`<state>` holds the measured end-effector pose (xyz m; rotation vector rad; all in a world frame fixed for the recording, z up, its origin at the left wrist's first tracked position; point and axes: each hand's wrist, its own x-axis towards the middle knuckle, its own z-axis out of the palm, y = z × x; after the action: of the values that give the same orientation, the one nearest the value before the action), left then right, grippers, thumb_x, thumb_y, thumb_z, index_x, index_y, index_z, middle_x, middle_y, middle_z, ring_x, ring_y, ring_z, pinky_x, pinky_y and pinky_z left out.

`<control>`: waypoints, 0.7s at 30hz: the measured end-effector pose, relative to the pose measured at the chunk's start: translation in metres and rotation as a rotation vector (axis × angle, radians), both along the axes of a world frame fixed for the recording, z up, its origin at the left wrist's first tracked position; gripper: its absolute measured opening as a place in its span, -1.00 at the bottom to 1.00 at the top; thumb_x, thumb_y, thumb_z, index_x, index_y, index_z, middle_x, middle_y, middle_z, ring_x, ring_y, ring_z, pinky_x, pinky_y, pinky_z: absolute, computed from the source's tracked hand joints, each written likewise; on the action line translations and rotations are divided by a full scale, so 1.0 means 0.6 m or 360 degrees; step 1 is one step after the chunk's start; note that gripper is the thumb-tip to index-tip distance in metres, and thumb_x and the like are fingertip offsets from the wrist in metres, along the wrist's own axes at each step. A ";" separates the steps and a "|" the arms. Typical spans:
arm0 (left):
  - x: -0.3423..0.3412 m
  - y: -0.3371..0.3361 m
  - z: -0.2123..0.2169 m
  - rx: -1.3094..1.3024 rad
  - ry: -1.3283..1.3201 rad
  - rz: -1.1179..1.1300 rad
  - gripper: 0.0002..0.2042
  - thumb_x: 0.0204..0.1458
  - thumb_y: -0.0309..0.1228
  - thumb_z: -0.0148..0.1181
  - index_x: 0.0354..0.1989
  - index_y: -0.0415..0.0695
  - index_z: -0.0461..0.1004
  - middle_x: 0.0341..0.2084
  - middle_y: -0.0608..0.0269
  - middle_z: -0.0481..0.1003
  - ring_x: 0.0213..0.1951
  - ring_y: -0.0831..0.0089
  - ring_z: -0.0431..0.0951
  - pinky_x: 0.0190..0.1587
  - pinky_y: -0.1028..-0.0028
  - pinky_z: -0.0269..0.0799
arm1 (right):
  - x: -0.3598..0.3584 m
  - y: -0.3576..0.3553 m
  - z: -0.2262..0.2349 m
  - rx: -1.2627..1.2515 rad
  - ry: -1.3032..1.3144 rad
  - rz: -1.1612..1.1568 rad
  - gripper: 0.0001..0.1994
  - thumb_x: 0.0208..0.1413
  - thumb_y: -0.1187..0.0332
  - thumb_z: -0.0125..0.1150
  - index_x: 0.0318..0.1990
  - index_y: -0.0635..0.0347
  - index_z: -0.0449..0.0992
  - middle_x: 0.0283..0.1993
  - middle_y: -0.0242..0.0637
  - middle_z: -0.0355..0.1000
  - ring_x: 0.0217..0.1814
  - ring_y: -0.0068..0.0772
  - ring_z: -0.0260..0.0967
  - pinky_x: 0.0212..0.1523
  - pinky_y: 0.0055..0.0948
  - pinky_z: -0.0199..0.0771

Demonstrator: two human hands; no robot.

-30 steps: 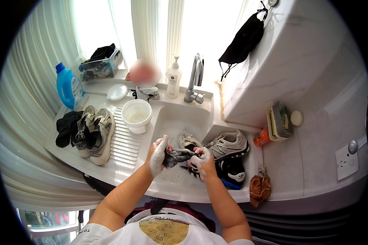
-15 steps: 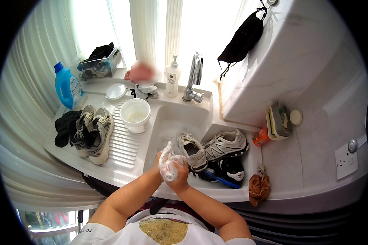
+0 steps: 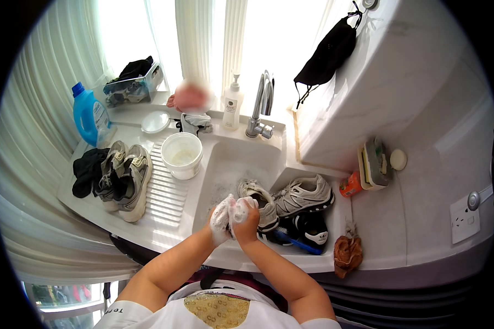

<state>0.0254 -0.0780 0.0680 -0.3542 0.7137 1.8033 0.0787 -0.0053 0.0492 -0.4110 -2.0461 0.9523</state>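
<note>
Thick white foam covers my left hand [image 3: 221,219] and my right hand [image 3: 245,218], which are pressed together above the near part of the sink basin [image 3: 220,159]. Both sets of fingers are closed in the lather, and whatever they may hold is hidden by it. Just right of my right hand, a light grey sneaker [image 3: 268,211] leans in the basin. Another pale sneaker [image 3: 303,193] lies beyond it on the right ledge. Below these are a black-and-white shoe [image 3: 311,230] and a blue brush [image 3: 297,241].
Left of the basin stand a white bucket [image 3: 181,156], a pair of grey sneakers [image 3: 132,183], black cloth [image 3: 88,170] and a blue detergent bottle [image 3: 89,115]. Behind are a pump bottle [image 3: 232,107] and the faucet [image 3: 263,104]. At right hangs a brown rag [image 3: 348,255] near a sponge holder [image 3: 374,162].
My hands have shifted against each other; the right one has turned more upright beside the left. The shoes and other things stay where they were.
</note>
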 end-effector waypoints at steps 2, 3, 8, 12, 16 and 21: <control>-0.036 -0.010 -0.108 0.0933 -0.0280 -0.0238 -0.58 0.16 -0.01 -0.17 -0.19 -0.11 0.42 -0.35 0.26 0.49 -0.32 0.36 0.52 -0.33 0.39 0.47 | 0.005 -0.028 0.016 0.0122 0.0259 0.0289 -0.84 -0.10 0.40 0.19 -0.55 0.29 0.37 -0.51 -0.01 0.30 -0.44 0.17 0.23 -0.39 -0.08 0.25; -0.039 -0.012 -0.117 0.1025 -0.0236 -0.0281 -0.59 0.16 -0.02 -0.16 -0.18 -0.13 0.42 -0.35 0.26 0.49 -0.31 0.37 0.53 -0.32 0.41 0.47 | 0.005 -0.027 0.019 0.0132 0.0340 0.0363 -0.84 -0.09 0.40 0.18 -0.55 0.29 0.37 -0.52 -0.02 0.30 -0.44 0.16 0.23 -0.39 -0.09 0.25; -0.002 -0.022 -0.037 0.0029 0.1017 -0.0107 -0.60 0.15 -0.09 -0.07 -0.11 -0.22 0.36 -0.21 0.20 0.46 -0.23 0.39 0.51 -0.23 0.41 0.47 | -0.001 0.016 -0.009 -0.0239 -0.0048 0.0005 -0.85 -0.08 0.42 0.16 -0.56 0.27 0.37 -0.52 -0.06 0.29 -0.41 0.13 0.25 -0.38 -0.08 0.23; -0.049 -0.021 -0.136 0.1167 -0.0207 -0.0308 -0.72 0.15 -0.12 -0.03 -0.29 -0.08 0.45 -0.44 0.30 0.48 -0.42 0.45 0.49 -0.38 0.46 0.44 | 0.015 -0.041 0.024 0.0425 0.0264 0.0305 -0.84 -0.26 0.41 0.24 -0.51 0.27 0.41 -0.39 0.01 0.36 -0.28 0.13 0.31 -0.33 -0.10 0.31; 0.008 -0.015 0.033 -0.0013 0.0727 0.0013 -0.63 0.11 -0.02 -0.01 -0.22 -0.10 0.40 -0.30 0.23 0.49 -0.26 0.42 0.51 -0.18 0.44 0.44 | -0.016 0.047 0.001 -0.0235 -0.0205 -0.0009 -0.84 -0.02 0.37 0.16 -0.53 0.27 0.41 -0.53 0.05 0.36 -0.41 0.13 0.32 -0.41 -0.18 0.32; -0.051 -0.031 0.087 0.0038 0.0405 -0.0078 -0.64 0.12 -0.01 -0.03 -0.32 -0.10 0.33 -0.37 0.21 0.47 -0.27 0.38 0.54 -0.19 0.37 0.50 | -0.004 0.145 0.020 -0.1200 -0.0369 -0.0222 -0.51 0.17 -0.04 -0.03 -0.59 0.20 0.30 -0.64 -0.46 0.11 -0.57 -0.55 0.05 -0.52 -0.50 0.10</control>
<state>-0.0051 -0.0969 0.1204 -0.0900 0.8687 1.8271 0.0761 0.0814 0.0614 -1.0854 -1.7538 1.6330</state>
